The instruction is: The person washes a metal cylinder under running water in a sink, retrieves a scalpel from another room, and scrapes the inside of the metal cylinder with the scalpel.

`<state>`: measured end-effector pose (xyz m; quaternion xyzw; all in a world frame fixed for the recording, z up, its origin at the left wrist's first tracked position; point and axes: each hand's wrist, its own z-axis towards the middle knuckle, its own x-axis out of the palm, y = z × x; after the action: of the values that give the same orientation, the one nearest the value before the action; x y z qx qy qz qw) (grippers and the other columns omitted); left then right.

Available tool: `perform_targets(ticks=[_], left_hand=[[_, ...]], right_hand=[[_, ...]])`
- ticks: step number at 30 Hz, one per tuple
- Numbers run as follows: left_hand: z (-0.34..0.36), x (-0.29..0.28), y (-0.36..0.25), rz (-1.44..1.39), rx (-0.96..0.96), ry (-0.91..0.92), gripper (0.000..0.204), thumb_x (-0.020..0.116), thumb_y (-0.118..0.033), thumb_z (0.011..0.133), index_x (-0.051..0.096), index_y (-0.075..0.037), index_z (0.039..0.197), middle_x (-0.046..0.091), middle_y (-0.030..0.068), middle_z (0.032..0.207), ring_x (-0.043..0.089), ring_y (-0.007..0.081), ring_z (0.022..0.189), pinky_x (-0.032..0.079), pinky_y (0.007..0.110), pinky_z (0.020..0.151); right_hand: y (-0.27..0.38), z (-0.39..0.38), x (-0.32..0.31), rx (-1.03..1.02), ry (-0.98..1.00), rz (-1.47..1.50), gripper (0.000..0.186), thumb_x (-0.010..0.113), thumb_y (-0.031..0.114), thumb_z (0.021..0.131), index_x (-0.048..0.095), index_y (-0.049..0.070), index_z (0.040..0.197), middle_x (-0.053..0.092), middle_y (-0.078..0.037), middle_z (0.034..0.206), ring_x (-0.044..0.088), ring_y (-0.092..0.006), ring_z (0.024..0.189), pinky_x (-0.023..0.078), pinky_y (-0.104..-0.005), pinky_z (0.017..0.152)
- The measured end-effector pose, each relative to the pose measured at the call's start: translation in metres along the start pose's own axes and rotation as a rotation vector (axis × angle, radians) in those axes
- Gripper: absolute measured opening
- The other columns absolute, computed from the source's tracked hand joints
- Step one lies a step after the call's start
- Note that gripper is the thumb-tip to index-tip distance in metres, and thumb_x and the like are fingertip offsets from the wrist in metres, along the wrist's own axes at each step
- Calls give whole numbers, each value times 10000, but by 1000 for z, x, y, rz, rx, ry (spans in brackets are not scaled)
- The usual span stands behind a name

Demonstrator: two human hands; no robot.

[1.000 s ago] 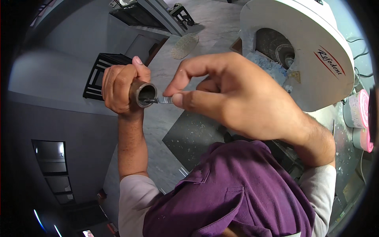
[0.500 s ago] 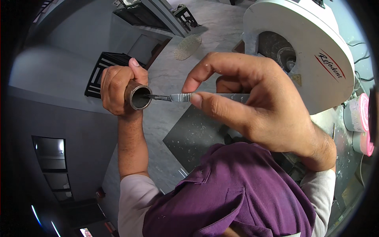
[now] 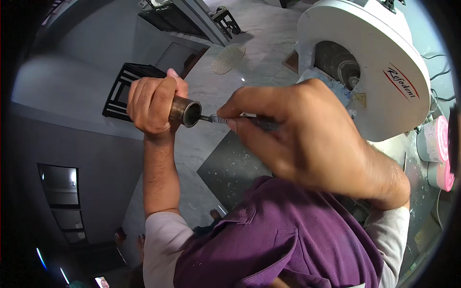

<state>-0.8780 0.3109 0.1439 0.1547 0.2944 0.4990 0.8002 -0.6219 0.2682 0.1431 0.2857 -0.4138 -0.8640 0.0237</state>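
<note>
My left hand (image 3: 151, 105) is wrapped round a short, open-ended metal cylinder (image 3: 180, 111), dull and brownish. Its round mouth faces right, toward my other hand. Between the thumb and fingers of my right hand (image 3: 307, 139) is a scalpel (image 3: 220, 119) with a ribbed silver handle. The scalpel's tip reaches into the cylinder's mouth, so its end is hidden inside. Much of the handle is covered by my right hand, which is slightly blurred.
A large white machine (image 3: 379, 110) with a round dark opening stands at the right. Pink-lidded tubs (image 3: 430, 139) sit on the counter beside it. The corner of a dark, speckled surface (image 3: 230, 163) lies below my hands. An oval mat (image 3: 228, 58) is on the marbled floor.
The cylinder has moved right and turned, showing more of its side. My right hand has tilted over, its fingers closer around the scalpel and nearer the cylinder's mouth.
</note>
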Motion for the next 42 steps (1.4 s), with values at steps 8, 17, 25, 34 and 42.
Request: perform_targets(ticks=[8,17,25,34,42], left_hand=[[-15,-3,-18,-63,-313,-6,204,703,63,748,547,-67,770,501,24,600,508,160,497,420,300,498],[-12,5,-66,-964,-1509,122,251,726,-38,838,509,-83,720,473,-56,584,407,22,481,312,215,435],[-12,12,-79,-929,-1391,31,248,757,-83,838,524,-77,751,477,-60,582,410,15,488,314,205,443],[-9,12,-76,-610,-923,-69,273,782,-77,810,518,-85,740,470,-48,579,419,46,504,361,225,460],[17,22,-67,-536,-457,-214,297,784,-17,768,497,-80,812,464,-11,572,462,120,471,386,256,453]], right_hand=[[-48,-15,9,594,302,1159,257,642,192,912,687,16,1094,696,-10,837,616,-65,759,485,-217,686],[-57,-27,61,-296,-252,-92,428,711,-62,732,702,90,1133,515,-34,695,536,-137,611,447,-294,544],[-85,-40,83,-179,-355,-68,487,720,16,756,652,159,1216,479,-40,762,549,-151,593,474,-316,514],[-109,-108,81,237,-354,166,220,606,37,912,667,22,1123,611,-75,792,582,-135,708,458,-265,653],[-123,-149,96,504,-387,377,172,593,93,950,669,3,1074,682,-68,915,598,-105,785,474,-255,726]])
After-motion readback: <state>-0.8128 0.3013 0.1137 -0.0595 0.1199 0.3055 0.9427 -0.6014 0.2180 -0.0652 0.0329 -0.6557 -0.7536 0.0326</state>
